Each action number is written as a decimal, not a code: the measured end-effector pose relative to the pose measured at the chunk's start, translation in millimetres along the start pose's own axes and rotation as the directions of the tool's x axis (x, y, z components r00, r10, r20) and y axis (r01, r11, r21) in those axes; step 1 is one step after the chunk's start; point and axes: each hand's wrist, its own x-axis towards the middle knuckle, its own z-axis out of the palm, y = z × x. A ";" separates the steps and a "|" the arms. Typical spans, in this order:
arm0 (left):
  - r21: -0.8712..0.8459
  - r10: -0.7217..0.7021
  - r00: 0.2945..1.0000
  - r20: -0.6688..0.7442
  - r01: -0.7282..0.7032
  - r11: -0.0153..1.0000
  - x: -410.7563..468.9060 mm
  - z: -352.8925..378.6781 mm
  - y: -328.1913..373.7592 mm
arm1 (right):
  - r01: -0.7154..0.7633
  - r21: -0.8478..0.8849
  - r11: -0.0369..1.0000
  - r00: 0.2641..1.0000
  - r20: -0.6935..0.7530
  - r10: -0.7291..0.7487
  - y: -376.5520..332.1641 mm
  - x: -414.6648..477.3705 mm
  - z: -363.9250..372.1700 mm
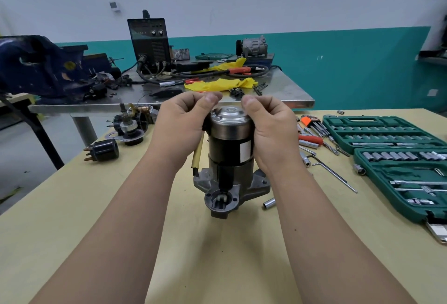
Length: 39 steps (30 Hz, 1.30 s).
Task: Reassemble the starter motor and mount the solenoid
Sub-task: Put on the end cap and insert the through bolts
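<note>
Both the left grip point(180, 124) and the right grip point(273, 129) curl round the silver top of the upright black-and-grey cylindrical starter motor point(229, 151), standing mid-frame on the pale wooden desk point(72, 207); a black pronged cylinder point(102, 150) lies left, open green socket-set cases point(387, 134) right.

White-and-teal wall point(338, 45) behind steel table point(285, 90)

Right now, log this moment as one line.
left hand, right hand: grip black-and-silver cylindrical starter motor | motor: upright on tan table
</note>
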 end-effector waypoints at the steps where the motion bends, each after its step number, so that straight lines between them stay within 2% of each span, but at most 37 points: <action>1: 0.010 0.000 1.000 0.030 0.000 1.000 -0.7 -1.0 0.3 | 0.000 0.008 1.000 1.000 0.014 0.000 0.2 0.3 -0.6; 4: 0.048 0.009 1.000 0.030 -0.011 0.999 -2.6 -0.4 -1.2 | -0.020 0.070 0.997 0.997 0.079 0.015 -2.0 0.8 -3.2; 8: -0.038 -0.005 0.998 -0.057 0.003 0.999 -3.7 1.3 -2.4 | 0.020 -0.011 1.000 0.999 0.051 -0.019 0.8 0.2 0.3; 10: -0.045 0.007 1.000 -0.022 -0.008 0.999 -3.6 -0.6 -1.7 | 0.025 -0.016 1.000 0.999 0.023 -0.024 2.5 0.4 1.4; 14: -0.022 0.011 0.997 0.073 -0.009 1.000 -5.5 -3.4 -2.6 | 0.062 0.025 0.998 0.997 0.055 -0.063 1.8 1.3 -2.0; 19: -0.093 -0.029 0.997 -0.069 0.022 0.995 -2.9 1.8 -5.9 | 0.065 -0.016 0.998 0.997 0.043 -0.064 4.4 1.1 -1.6; 25: -0.046 0.006 0.997 0.081 -0.003 0.999 -1.9 -2.3 -4.5 | 0.068 0.005 0.998 0.996 0.052 -0.069 3.6 4.2 -7.4; 28: -0.067 -0.005 0.999 0.042 0.008 0.998 -1.9 1.4 -6.1 | 0.080 -0.046 0.996 0.996 0.036 -0.078 4.4 3.5 -6.6; 31: -0.074 0.000 1.000 0.002 0.000 0.997 0.4 1.8 -5.6 | 0.060 0.003 0.998 0.997 0.049 -0.060 6.4 4.5 -8.7; 35: -0.035 0.069 0.992 0.103 -0.066 0.997 0.5 -2.9 -2.0 | 0.058 0.041 0.997 0.995 0.074 -0.060 4.9 5.2 -12.7; 39: 0.010 0.077 0.987 0.143 -0.080 0.997 -1.5 -0.9 0.0 | 0.010 0.079 0.997 1.000 -0.009 -0.009 5.0 8.0 -11.0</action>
